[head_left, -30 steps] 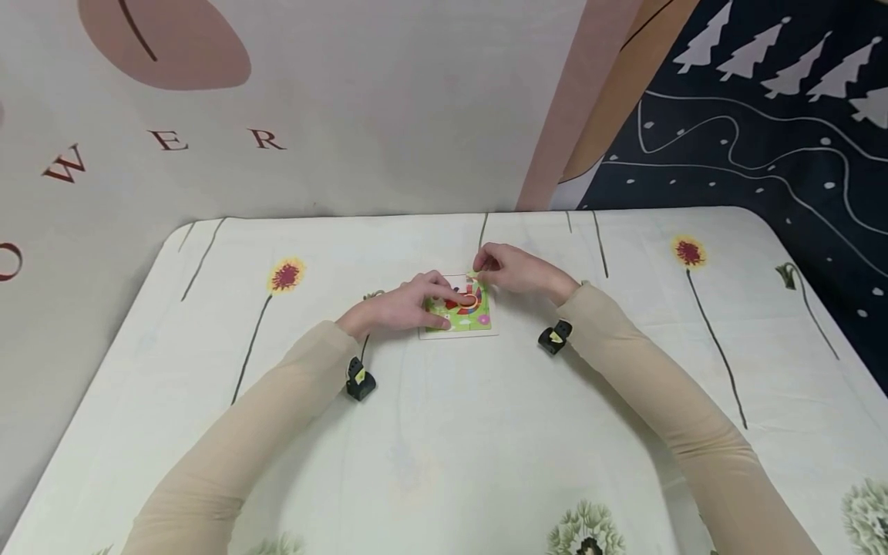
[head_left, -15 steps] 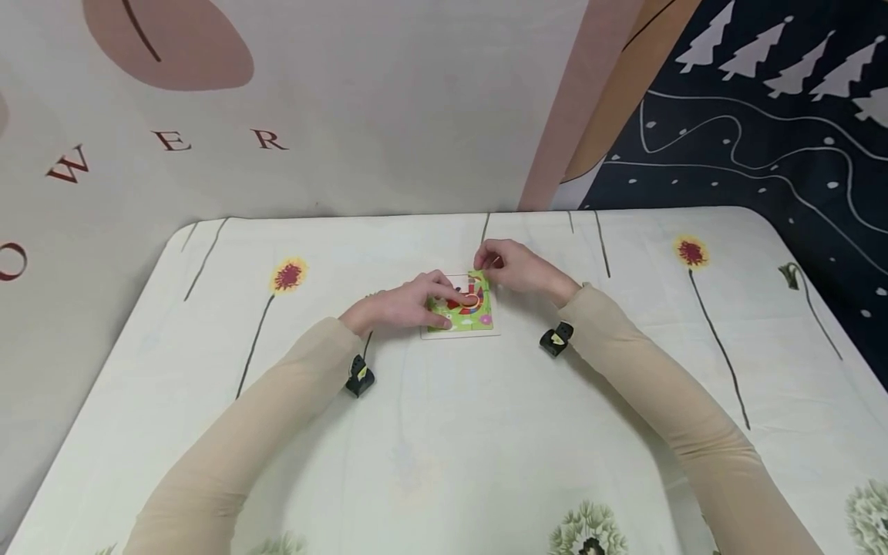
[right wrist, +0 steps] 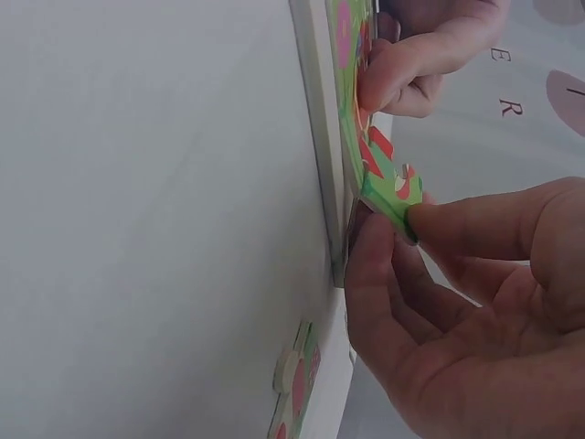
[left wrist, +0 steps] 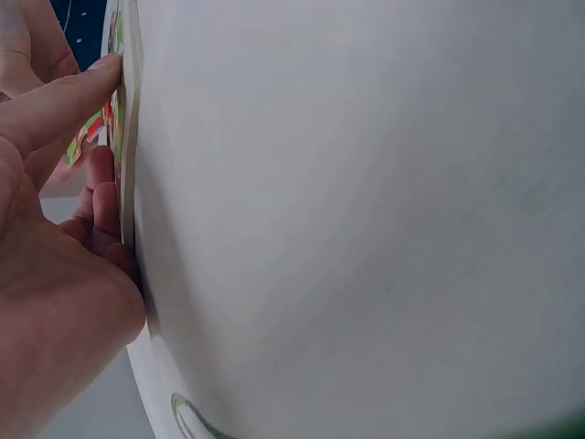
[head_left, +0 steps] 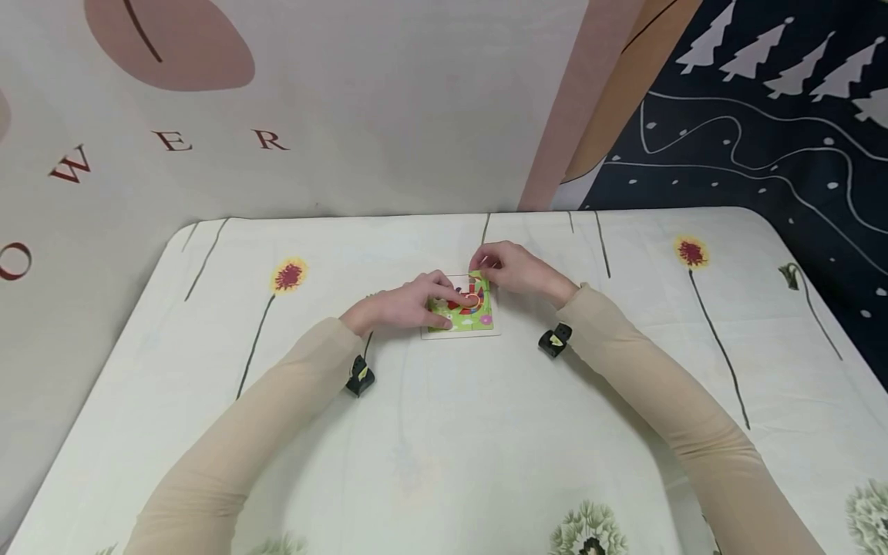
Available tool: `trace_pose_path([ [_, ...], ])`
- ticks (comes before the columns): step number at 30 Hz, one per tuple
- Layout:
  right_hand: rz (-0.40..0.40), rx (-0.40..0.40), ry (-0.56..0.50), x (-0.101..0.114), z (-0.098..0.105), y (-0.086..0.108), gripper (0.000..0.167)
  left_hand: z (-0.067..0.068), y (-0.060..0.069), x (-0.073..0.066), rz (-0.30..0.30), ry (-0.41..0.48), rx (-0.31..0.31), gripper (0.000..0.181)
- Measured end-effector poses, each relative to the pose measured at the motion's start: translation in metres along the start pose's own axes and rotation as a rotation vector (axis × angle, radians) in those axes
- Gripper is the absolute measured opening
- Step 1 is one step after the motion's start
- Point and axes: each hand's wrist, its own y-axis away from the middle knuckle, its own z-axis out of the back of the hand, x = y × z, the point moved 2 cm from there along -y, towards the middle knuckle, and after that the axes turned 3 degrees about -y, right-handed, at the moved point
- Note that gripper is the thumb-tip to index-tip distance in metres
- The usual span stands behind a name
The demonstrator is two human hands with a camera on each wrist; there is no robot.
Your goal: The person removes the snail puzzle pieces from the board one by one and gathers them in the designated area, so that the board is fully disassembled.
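A small flat puzzle board (head_left: 461, 334) with a pale rim lies near the table's far side, bearing green and red pieces. My left hand (head_left: 409, 303) reaches over it from the left, its thumb and a finger touching the pieces. At the board's upper right corner my right hand (head_left: 516, 270) pinches a green and red puzzle piece (right wrist: 395, 195). In the right wrist view that piece is tilted up off the board's edge, between thumb and fingers. The left wrist view shows my left hand (left wrist: 55, 219) along the board's side, its fingertips on the surface.
Another puzzle piece (right wrist: 300, 382) lies on the table beside the board in the right wrist view. The white tablecloth (head_left: 444, 432) has printed flowers. A pale wall hanging (head_left: 388, 108) and a dark one with trees (head_left: 749, 154) rise behind the table.
My right hand has shifted slightly at the board's upper right corner, moving a little left and down since half a second ago. My left hand keeps its place on the board.
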Motion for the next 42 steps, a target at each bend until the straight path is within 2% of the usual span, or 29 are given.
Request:
trace_pose_path([
  [4, 0.006, -0.013, 0.002, 0.001, 0.001, 0.003, 0.019, 0.000, -0.001, 0.000, -0.005, -0.006, 0.004, 0.047],
  [11, 0.053, -0.022, -0.009, 0.004, 0.001, 0.006, 0.018, 0.000, 0.000, -0.001, 0.052, 0.012, 0.010, 0.046],
  [15, 0.065, -0.023, -0.018, 0.005, 0.001, 0.007, 0.017, 0.000, 0.001, -0.001, 0.031, 0.010, 0.008, 0.046],
  [26, 0.108, -0.036, -0.032, 0.006, 0.002, 0.009, 0.018, 0.000, 0.000, -0.001, 0.024, 0.009, 0.006, 0.047],
  [33, 0.017, -0.083, -0.074, 0.009, 0.004, 0.008, 0.018, 0.000, 0.002, -0.003, 0.044, 0.000, 0.016, 0.040],
  [37, -0.027, -0.089, -0.049, 0.010, 0.005, 0.006, 0.018, 0.000, 0.003, -0.003, 0.047, -0.008, 0.016, 0.040],
  [42, -0.063, -0.094, -0.038, 0.005, 0.005, 0.004, 0.019, -0.001, 0.002, -0.002, -0.006, -0.067, 0.017, 0.045],
])
